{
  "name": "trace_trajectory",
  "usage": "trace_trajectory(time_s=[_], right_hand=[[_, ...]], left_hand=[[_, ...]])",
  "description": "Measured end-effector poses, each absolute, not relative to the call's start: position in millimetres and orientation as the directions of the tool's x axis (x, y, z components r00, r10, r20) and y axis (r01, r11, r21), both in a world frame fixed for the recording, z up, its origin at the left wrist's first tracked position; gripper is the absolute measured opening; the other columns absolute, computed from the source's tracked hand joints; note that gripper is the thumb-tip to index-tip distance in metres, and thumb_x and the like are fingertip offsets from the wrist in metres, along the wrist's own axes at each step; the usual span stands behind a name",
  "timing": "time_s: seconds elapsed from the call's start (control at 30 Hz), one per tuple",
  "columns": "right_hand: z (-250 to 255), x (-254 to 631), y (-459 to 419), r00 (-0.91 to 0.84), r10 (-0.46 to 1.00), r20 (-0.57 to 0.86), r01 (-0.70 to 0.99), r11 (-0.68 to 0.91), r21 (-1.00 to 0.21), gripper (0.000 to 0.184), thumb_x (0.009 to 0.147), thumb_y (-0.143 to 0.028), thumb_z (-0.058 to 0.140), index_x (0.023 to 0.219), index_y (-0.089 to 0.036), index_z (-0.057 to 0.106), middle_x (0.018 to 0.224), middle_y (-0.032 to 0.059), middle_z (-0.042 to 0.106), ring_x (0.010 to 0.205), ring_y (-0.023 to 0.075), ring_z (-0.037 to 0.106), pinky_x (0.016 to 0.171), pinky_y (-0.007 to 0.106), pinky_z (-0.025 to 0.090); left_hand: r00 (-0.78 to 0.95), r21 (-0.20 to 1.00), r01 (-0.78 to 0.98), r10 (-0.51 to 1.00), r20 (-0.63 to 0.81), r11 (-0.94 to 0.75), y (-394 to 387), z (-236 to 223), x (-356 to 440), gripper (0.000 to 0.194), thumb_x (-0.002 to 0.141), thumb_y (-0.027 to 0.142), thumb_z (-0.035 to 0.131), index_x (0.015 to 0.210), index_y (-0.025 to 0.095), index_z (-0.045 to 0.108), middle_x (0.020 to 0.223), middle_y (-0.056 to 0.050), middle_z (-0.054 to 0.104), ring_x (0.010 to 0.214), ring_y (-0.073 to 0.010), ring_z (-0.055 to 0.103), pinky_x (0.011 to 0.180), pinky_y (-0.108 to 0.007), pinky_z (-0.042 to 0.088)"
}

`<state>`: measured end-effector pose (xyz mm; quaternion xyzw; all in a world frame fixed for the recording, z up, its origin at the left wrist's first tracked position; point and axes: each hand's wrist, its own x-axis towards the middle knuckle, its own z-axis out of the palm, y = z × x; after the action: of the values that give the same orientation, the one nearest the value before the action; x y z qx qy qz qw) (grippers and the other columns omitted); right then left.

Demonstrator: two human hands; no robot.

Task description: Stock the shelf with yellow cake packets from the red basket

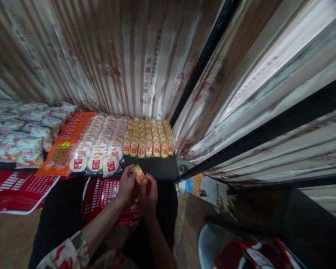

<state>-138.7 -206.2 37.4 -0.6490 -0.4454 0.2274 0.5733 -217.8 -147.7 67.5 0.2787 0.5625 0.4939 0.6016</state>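
Between my two hands is a small yellow wrapped snack cake (pixel 140 175) with a red label. My left hand (pixel 127 184) grips its left side, and my right hand (pixel 149 192) has its fingers on the right side. Just beyond, rows of the same yellow packs (pixel 149 147) stand on the black shelf (pixel 154 167). To their left lie round white wrapped cakes (pixel 96 163) in columns. Below my hands, between my knees, sits a red basket (pixel 96 194) with a few packs partly seen inside.
An orange snack bag (pixel 81 125) and several white-and-blue bags (pixel 29 149) fill the shelf's left part. A second red basket (pixel 16 190) is at lower left. Black posts (pixel 204 63) and pale curtains (pixel 134 56) stand behind. A white tub (pixel 205 243) with red packs sits lower right.
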Motion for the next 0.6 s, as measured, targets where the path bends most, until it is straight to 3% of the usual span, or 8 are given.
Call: trace_trajectory(time_s=[0.37, 0.6], right_hand=[[37, -135, -213, 0.457, 0.887, 0.072, 0.282, -0.068, -0.957, 0.034, 0.086, -0.042, 0.049, 0.105, -0.017, 0.060, 0.108, 0.0099, 0.064, 0.102, 0.0202, 0.058, 0.092, 0.037, 0.045], [36, -128, -212, 0.507, 0.861, 0.033, 0.188, -0.074, -0.979, 0.031, 0.083, -0.039, 0.052, 0.105, -0.017, 0.058, 0.103, 0.0085, 0.065, 0.095, 0.0195, 0.061, 0.088, 0.036, 0.049]], left_hand=[[-0.126, 0.857, -0.384, 0.899, -0.419, 0.345, -153, 74, -212, 0.049, 0.056, 0.025, 0.066, 0.103, 0.014, 0.056, 0.077, 0.001, 0.061, 0.065, -0.0107, 0.056, 0.061, -0.022, 0.044], [-0.108, 0.887, -0.313, 0.915, -0.389, 0.341, -153, 67, -203, 0.043, 0.057, 0.033, 0.068, 0.095, 0.016, 0.056, 0.088, -0.004, 0.064, 0.077, -0.0150, 0.061, 0.070, -0.027, 0.048]])
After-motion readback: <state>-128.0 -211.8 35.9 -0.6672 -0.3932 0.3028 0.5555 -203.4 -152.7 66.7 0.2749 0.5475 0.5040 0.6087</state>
